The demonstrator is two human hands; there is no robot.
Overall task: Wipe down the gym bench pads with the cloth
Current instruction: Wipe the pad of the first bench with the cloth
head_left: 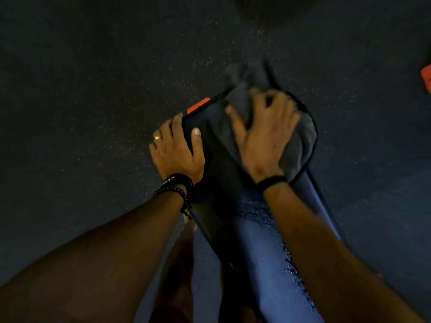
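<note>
The right hand [263, 134] lies on the grey cloth [296, 145], fingers spread and slightly bent, pressing it onto the far end of the dark pad [224, 183]. The left hand [177, 150] grips the pad's left edge, thumb on top, fingers curled over the side. Droplets bead on the near pad. A dark speckled floor [93, 89] surrounds it.

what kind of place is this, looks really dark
Most likely a gym. The floor is dark speckled rubber, and the right hand presses a grey cloth on a long padded bench pad that the left hand grips by its edge.
</note>
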